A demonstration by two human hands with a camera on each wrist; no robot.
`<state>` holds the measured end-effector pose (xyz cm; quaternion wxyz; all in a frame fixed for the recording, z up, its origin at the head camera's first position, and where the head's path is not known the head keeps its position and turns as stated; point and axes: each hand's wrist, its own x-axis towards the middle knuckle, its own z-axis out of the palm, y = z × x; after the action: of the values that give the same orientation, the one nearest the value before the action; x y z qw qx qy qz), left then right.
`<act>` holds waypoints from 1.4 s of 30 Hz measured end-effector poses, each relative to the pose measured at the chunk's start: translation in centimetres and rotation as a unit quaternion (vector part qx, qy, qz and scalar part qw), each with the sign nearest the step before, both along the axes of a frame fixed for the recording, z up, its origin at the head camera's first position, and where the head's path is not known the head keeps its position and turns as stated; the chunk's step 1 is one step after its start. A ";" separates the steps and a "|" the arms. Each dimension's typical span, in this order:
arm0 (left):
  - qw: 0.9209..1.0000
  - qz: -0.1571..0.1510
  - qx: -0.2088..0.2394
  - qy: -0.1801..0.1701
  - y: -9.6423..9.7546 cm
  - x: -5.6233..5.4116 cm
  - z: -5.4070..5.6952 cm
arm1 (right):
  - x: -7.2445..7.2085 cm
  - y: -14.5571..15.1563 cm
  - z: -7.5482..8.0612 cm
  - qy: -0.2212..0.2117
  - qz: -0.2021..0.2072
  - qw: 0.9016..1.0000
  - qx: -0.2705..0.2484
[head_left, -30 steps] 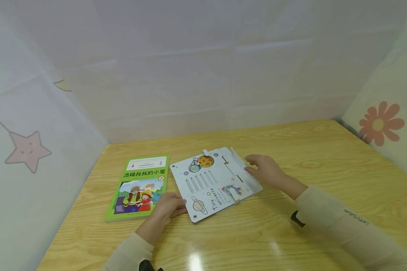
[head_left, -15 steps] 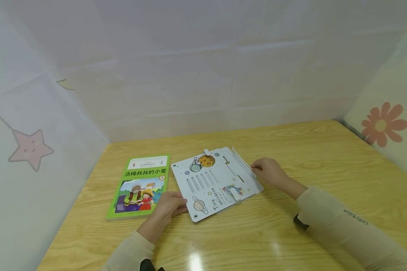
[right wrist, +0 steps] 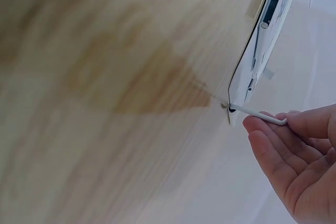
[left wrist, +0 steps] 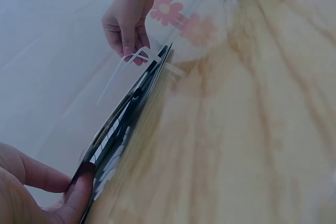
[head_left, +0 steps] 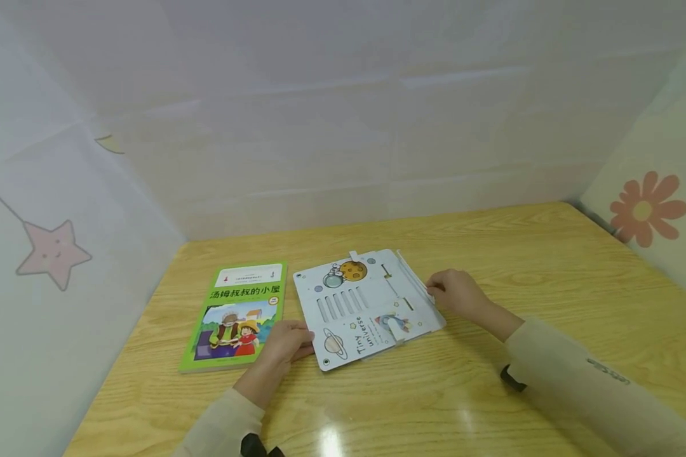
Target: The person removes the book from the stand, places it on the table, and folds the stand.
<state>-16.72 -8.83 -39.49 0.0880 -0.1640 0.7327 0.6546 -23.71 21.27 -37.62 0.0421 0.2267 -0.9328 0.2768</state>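
A white book stand [head_left: 371, 289] printed with planets, an astronaut and "Tiny universe" lies mid-table in the head view. My left hand [head_left: 286, 346] holds its lower left edge; in the left wrist view, the thumb [left wrist: 81, 192] and a finger pinch the thin panels, which are slightly apart. At the stand's right side, my right hand [head_left: 460, 295] pinches a white wire support [head_left: 410, 271]. The right wrist view shows the bent end of this wire bar [right wrist: 260, 114] between thumb and fingers, raised off the panel.
A green-covered picture book [head_left: 234, 317] lies flat just left of the stand, close to my left hand. White cloth walls with a pink star [head_left: 54, 255] and a red flower [head_left: 643, 209] border the wooden table [head_left: 549, 266].
My right hand has closed its fingers on the wire support and shifted slightly right. The stand has moved a little to the right; my left hand keeps its grip on the edge.
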 end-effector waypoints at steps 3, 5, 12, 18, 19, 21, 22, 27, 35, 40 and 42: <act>1.000 0.004 -0.005 0.000 0.0 -0.3 0.0 | 0.2 0.0 0.1 0.007 0.001 1.000 0.007; 1.000 0.008 -0.008 0.002 0.0 -0.6 -0.1 | 0.4 0.0 0.1 0.010 0.001 1.000 0.010; 0.999 0.027 -0.021 0.007 0.1 -1.5 -0.1 | 0.9 0.0 0.2 0.013 0.003 1.000 0.016; 0.999 0.036 -0.018 0.005 0.2 -2.1 -0.1 | 1.4 0.2 0.3 0.021 0.003 1.000 0.015; 0.999 0.038 -0.019 0.006 0.2 -2.2 -0.1 | 1.5 0.2 0.3 0.021 0.002 1.000 0.014; 0.999 0.041 -0.019 0.007 0.3 -2.4 0.0 | 1.6 0.2 0.3 0.019 0.000 1.000 0.013; 0.999 0.042 -0.021 0.007 0.3 -2.5 0.0 | 1.6 0.2 0.3 0.018 0.000 1.000 0.013; 0.999 0.046 -0.030 -0.002 0.3 -2.8 0.1 | 1.9 0.3 0.4 0.017 0.002 1.000 0.013; 0.999 0.043 -0.033 0.006 0.3 -2.9 0.1 | 2.2 0.4 0.5 0.017 0.005 1.000 0.020; 0.998 0.041 -0.041 0.004 0.3 -3.1 0.1 | 2.3 0.3 0.6 0.024 0.003 0.999 0.031; 0.998 0.044 -0.039 0.000 0.3 -3.2 0.1 | 2.3 0.2 0.7 0.025 0.001 0.999 0.039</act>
<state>-19.89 -8.52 -39.42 0.0523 -0.1993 0.7500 0.6285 -21.37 21.50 -36.90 0.0563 0.2358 -0.9413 0.2349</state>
